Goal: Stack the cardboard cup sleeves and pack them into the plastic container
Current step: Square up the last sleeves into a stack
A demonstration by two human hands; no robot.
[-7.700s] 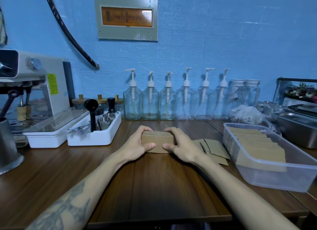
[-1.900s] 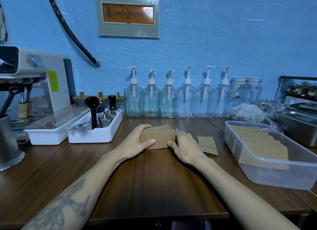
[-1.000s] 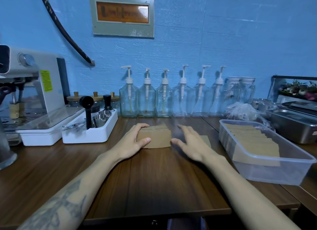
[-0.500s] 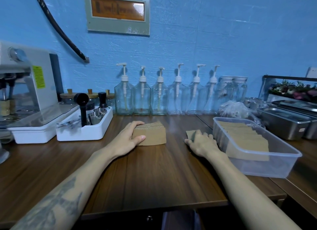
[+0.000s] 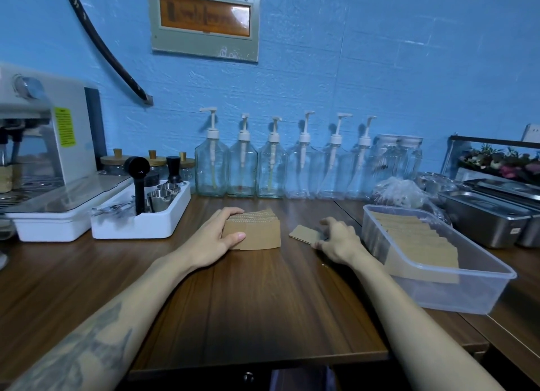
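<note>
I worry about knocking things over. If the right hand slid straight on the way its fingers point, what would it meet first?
Probably the loose brown cardboard sleeve that the right hand already touches; beyond it, perhaps the brown cardboard sleeve stack, though depth is unclear.

wooden table (image 5: 257, 309), sleeve stack (image 5: 257, 234), plastic container (image 5: 455, 291)

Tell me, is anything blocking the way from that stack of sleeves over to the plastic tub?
Only the right hand and the loose sleeve it touches lie between the stack and the plastic container.
</note>
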